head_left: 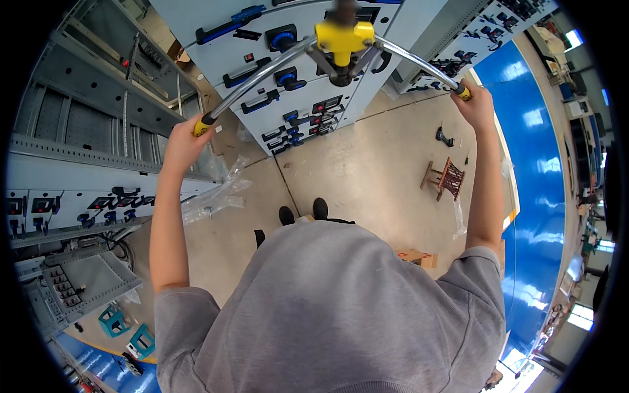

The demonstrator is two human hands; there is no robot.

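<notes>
Two-handed, grips a long-handled yellow-headed tool, with the fingers of left hand and right hand closed round dark-marked yellow grips. Holds it far, before a pale switch cabinet. Has, near right, a red-marked cardboard box with contents hidden.

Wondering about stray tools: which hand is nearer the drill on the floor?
Right. The right hand is raised, slightly right of the drill in view; the left hand is far across to the drill's left.
</notes>
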